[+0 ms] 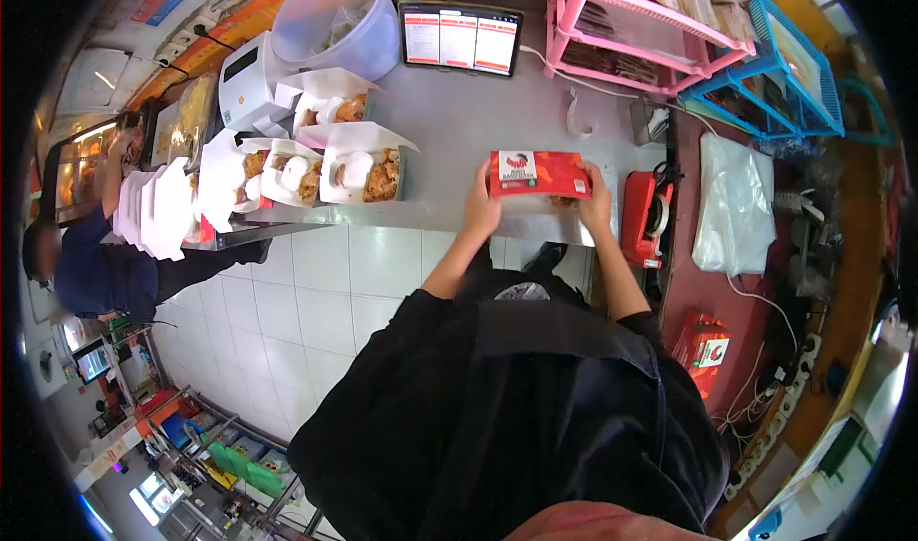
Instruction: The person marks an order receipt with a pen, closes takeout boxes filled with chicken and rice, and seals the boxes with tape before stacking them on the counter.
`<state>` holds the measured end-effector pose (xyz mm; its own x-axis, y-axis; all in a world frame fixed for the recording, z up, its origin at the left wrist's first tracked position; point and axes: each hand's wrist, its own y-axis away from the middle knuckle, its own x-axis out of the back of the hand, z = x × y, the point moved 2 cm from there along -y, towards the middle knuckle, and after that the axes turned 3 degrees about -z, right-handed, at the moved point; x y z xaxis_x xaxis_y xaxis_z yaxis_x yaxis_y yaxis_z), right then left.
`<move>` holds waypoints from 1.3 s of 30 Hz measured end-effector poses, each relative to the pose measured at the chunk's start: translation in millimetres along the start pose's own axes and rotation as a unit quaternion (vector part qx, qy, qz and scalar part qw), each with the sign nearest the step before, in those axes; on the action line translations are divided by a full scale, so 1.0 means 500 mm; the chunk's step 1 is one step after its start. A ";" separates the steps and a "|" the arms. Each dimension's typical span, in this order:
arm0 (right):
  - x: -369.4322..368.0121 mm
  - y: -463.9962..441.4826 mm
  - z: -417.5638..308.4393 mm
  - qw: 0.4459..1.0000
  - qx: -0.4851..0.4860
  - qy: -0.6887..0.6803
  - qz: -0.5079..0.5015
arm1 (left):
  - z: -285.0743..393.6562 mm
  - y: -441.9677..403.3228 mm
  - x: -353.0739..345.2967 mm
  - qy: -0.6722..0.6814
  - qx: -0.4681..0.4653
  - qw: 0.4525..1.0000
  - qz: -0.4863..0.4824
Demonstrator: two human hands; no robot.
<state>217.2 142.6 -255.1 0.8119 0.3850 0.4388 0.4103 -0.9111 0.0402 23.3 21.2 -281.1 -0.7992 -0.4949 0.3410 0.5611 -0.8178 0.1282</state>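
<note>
Gripping a red box [538, 174] by its ends, we've got left hand [481, 206] and right hand [597, 199] half-curled, tape dispenser [639, 224] just right of them.

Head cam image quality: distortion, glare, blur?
Head view: strong fisheye, black corners, outer edges bowed; head view: pale sheen on the steel counter, highlights on the plastic bags; head view: red box reads fairly clear, tablet lit but its text too small to read.
</note>
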 end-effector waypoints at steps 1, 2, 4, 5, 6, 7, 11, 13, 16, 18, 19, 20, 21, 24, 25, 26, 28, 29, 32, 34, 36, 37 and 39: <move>0.008 -0.008 -0.001 1.000 -0.008 0.008 -0.013 | 0.019 -0.008 0.013 0.006 0.023 1.000 -0.005; 0.012 -0.022 0.003 0.999 -0.023 0.033 -0.026 | 0.029 -0.022 0.024 -0.011 0.034 0.998 -0.044; 0.027 -0.043 -0.003 0.994 -0.055 0.083 -0.048 | 0.034 -0.042 0.045 -0.043 0.050 0.990 -0.127; 0.034 -0.037 -0.013 0.992 -0.064 0.088 -0.059 | 0.032 -0.039 0.054 -0.024 0.052 0.988 -0.146; 0.039 -0.040 -0.040 0.991 -0.069 0.093 -0.071 | 0.029 -0.043 0.061 -0.005 0.052 0.985 -0.162; 0.043 -0.041 -0.051 0.989 -0.073 0.098 -0.084 | 0.022 -0.046 0.062 0.014 0.052 0.983 -0.177; 0.032 -0.014 0.058 0.977 0.010 -0.118 -0.175 | -0.050 -0.017 0.066 0.057 0.018 0.983 -0.176; 0.065 -0.008 0.045 0.944 -0.034 -0.178 -0.276 | -0.083 -0.016 0.070 0.078 0.041 0.982 -0.169; 0.068 -0.022 0.060 0.855 -0.135 -0.414 -0.281 | -0.085 -0.042 0.056 0.145 0.086 0.979 -0.113; 0.052 -0.038 0.082 0.904 -0.205 -0.308 -0.213 | -0.060 -0.045 0.037 0.061 0.002 0.996 -0.065; 0.041 -0.040 0.102 0.920 -0.241 -0.253 -0.178 | -0.068 -0.047 0.037 0.086 0.015 0.994 -0.071; 0.026 -0.038 0.118 0.942 -0.222 -0.204 -0.145 | -0.077 -0.054 0.040 0.111 0.029 0.990 -0.078; 0.024 -0.048 0.132 0.953 -0.187 -0.177 -0.157 | -0.088 -0.056 0.043 0.135 0.044 0.986 -0.084; 0.048 -0.096 0.070 0.977 -0.053 0.062 -0.198 | -0.028 -0.079 0.073 -0.097 -0.109 0.985 -0.093; 0.054 -0.100 0.001 0.950 0.039 0.188 -0.246 | 0.014 -0.082 0.075 -0.190 -0.176 0.955 -0.142; 0.056 -0.099 -0.055 0.897 0.131 0.310 -0.287 | 0.063 -0.085 0.073 -0.281 -0.240 0.910 -0.188; 0.036 -0.084 -0.088 0.805 0.215 0.427 -0.351 | 0.084 -0.074 0.054 -0.387 -0.288 0.833 -0.272; 0.027 -0.083 -0.091 0.789 0.213 0.432 -0.381 | 0.084 -0.078 0.041 -0.406 -0.279 0.814 -0.307; 0.012 -0.100 -0.093 0.756 0.224 0.451 -0.418 | 0.080 -0.099 0.023 -0.424 -0.253 0.796 -0.350; 0.009 -0.098 -0.081 0.761 0.229 0.429 -0.430 | 0.070 -0.092 0.021 -0.418 -0.240 0.800 -0.356; 0.020 -0.105 -0.074 0.785 0.232 0.379 -0.432 | 0.067 -0.097 0.019 -0.411 -0.245 0.806 -0.348; 0.021 -0.101 -0.069 0.785 0.241 0.383 -0.423 | 0.064 -0.094 0.018 -0.411 -0.252 0.805 -0.346; 0.020 -0.094 -0.065 0.786 0.260 0.390 -0.402 | 0.067 -0.094 0.023 -0.411 -0.270 0.801 -0.341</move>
<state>192.6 184.4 -223.4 -0.2158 0.4131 0.8848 0.9398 -0.1581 0.3031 -5.2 63.9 -251.8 -0.3429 0.3001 0.8901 -0.2978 -0.9335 0.1999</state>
